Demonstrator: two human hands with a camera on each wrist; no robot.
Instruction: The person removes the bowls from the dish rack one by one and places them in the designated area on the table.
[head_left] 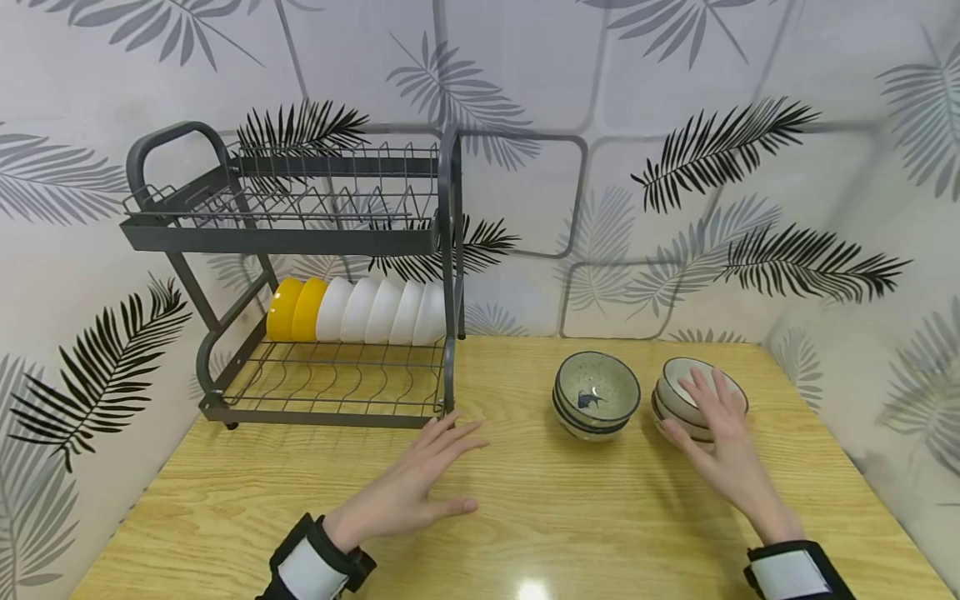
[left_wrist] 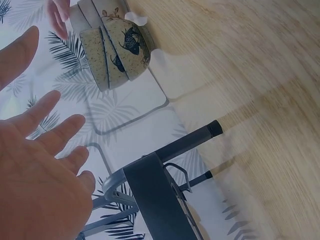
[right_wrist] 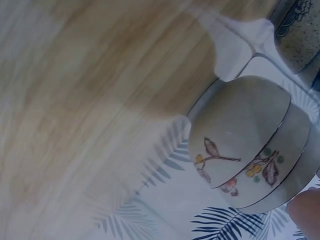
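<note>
Two stacks of bowls stand upright on the wooden table [head_left: 525, 508]. The pale bowls [head_left: 693, 398] with a painted twig and berries stand just right of the speckled bowls [head_left: 596, 406], which have a blue fish inside.

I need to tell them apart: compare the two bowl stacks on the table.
The speckled stack stands untouched, while the right hand rests on the pale stack. The speckled stack shows blue fish; the pale stack shows sprigs with orange berries. The speckled stack stands nearer the dish rack. Both are nested, upright bowls on the wooden table.
</note>
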